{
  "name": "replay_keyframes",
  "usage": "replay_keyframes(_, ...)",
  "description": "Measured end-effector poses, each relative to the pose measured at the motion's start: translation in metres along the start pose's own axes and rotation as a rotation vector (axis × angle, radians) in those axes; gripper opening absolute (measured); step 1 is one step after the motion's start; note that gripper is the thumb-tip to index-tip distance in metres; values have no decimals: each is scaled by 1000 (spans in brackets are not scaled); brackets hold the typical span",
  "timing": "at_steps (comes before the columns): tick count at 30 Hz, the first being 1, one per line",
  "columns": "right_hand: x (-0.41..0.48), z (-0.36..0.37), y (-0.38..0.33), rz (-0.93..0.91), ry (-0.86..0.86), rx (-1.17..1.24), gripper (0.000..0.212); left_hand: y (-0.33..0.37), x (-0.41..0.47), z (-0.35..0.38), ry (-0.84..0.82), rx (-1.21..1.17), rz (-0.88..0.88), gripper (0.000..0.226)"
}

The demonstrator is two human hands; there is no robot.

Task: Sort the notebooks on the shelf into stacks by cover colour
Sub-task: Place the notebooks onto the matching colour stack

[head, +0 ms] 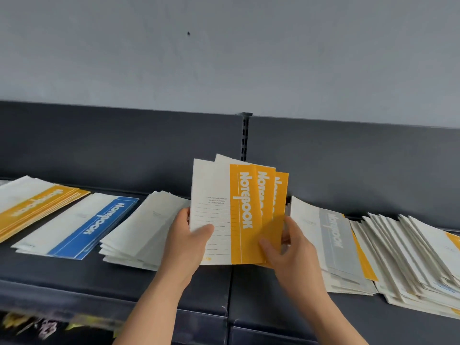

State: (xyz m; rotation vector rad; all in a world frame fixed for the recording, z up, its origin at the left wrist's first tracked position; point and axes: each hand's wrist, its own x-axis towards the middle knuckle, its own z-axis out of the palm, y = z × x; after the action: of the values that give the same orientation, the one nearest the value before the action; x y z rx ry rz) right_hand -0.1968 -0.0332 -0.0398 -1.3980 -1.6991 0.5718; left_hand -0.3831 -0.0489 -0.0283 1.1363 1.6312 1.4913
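Note:
Three yellow-striped notebooks (245, 212) stand fanned and upright above the dark shelf (174, 285) at the centre. My left hand (185, 241) grips their left edge, thumb across the front cover. My right hand (286, 250) pinches their lower right corner. On the shelf lie a yellow stack (37, 207) at far left, a blue stack (84, 227) next to it, and a white-faced stack (146, 230) just left of my hands. To the right lies a grey-topped pile (333, 240) and a spread unsorted pile (410, 257).
The shelf's dark back panel (124, 150) rises behind the stacks, with a slotted upright (245, 135) at its middle. A grey wall (224, 51) is above. Blurred items hang below the shelf's front edge at lower left (37, 324).

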Motion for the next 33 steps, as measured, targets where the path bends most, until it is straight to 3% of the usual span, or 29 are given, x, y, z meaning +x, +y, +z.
replay_keyframes(5,3,52,-39,-19,-51,49,62,-6,20,-60,25,82,15,25)
replay_keyframes(16,-6,178,-146,-27,-63,123,39,-24,68,-211,-56,186,28,30)
replay_keyframes(23,-12,238,-191,-5,-114,88,57,-36,84,-284,-110,190,-15,37)
replay_keyframes(33,1,309,-227,-46,-224,61,56,-43,96,-349,77,212,26,37)
